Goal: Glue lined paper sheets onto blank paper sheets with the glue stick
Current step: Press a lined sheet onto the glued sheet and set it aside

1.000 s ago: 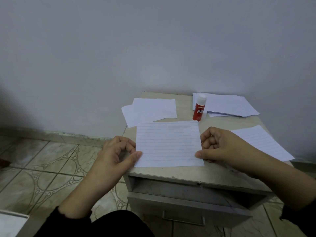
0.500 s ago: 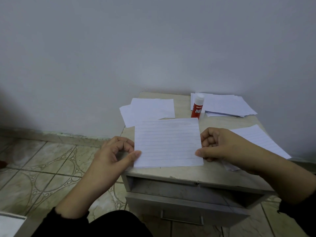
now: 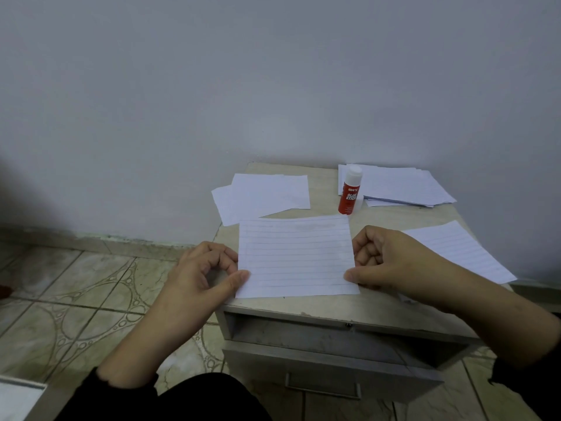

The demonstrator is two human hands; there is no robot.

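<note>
My left hand [image 3: 202,273] pinches left edge of lined sheet [image 3: 296,258], my right hand [image 3: 387,261] pinches right edge; sheet at frame centre on worktop [image 3: 334,308]. Glue stick [image 3: 349,189] upright behind it, capped.

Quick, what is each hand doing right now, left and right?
Left hand: pinches the left edge of the lined sheet.
Right hand: pinches the right edge of the same sheet.

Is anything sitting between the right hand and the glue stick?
Nothing visible does. The glue stick stands upright just beyond the lined sheet that the right hand and left hand are pinching; only bare tabletop lies between.
</note>
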